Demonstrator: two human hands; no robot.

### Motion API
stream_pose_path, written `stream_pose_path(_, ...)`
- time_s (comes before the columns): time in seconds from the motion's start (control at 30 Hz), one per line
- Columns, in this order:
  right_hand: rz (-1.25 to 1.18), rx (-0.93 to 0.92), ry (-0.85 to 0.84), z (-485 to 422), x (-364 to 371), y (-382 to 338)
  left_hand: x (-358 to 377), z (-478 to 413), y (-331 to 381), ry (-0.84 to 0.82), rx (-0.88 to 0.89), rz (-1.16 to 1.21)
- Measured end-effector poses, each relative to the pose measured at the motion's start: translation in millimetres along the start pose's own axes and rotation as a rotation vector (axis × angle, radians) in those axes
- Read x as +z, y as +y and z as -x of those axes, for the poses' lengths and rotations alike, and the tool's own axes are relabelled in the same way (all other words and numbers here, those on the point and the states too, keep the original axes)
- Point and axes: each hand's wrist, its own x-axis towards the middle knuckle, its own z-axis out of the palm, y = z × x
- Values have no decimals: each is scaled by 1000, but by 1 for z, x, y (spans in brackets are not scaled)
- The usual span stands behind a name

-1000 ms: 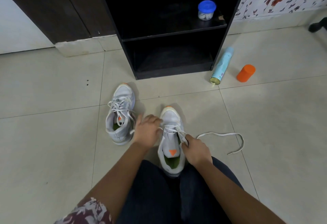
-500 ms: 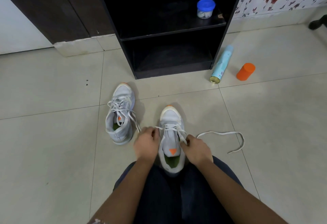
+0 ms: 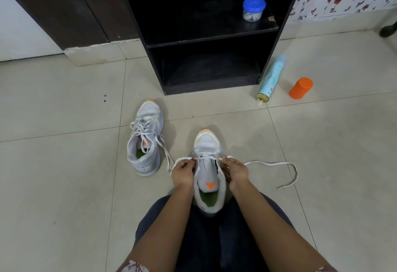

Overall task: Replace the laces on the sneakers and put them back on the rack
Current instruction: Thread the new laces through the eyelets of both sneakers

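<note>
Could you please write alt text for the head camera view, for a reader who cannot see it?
A seated person's left hand and right hand each pinch the white lace at the eyelets of a grey sneaker on the tiled floor. A second laced sneaker lies to its left, before a black rack.

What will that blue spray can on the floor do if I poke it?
The spray can lies on its side and is round, so it would probably roll. The rack stands beside it and would likely stop it that way. Its metal end suggests it stays stiff.
</note>
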Motion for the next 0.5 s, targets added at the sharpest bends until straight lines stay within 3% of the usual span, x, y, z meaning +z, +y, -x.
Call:
stream_pose_path(0.1,-74,-8,29,-1,1,2,3,1,0,33,-28,66)
stream_pose_path(0.2,-1,-8,26,-1,3,3,5,-1,0,15,-14,115)
stream_pose_path(0.3,175,63,-7,-3,-2,-4,4,2,8,-129,76,160)
stream_pose_path(0.33,339,42,-17,-4,-5,-9,3,5,14,-195,129,170)
stream_pose_path(0.43,1047,-284,108,1,-14,-21,0,9,25,-395,352,73)
stream_pose_path(0.5,1094,-658,43,10,-14,-28,-6,3,28,-473,557,-264)
